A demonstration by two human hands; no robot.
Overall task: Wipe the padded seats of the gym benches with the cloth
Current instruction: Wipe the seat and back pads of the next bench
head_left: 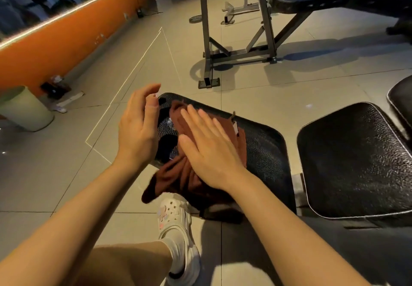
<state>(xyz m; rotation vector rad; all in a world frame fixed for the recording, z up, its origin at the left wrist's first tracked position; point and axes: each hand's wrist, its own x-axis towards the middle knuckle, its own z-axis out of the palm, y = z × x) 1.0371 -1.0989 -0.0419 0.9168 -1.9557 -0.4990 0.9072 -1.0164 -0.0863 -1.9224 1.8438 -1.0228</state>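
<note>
Right hand [208, 152] fingers [191, 116] flat, pressing the brown cloth [178, 176] on the seat pad [265, 147]; left hand [138, 129] loose, holding nothing, at 9 o'clock. Best: steady pressure, overlapping passes toward 3 o'clock, gather the hanging corner.

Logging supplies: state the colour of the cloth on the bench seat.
The cloth is dark reddish-brown, shown in the head view.

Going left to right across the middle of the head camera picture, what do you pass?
Pale green bin → left hand → right hand pressing the brown cloth on the seat pad → second seat pad.
</note>
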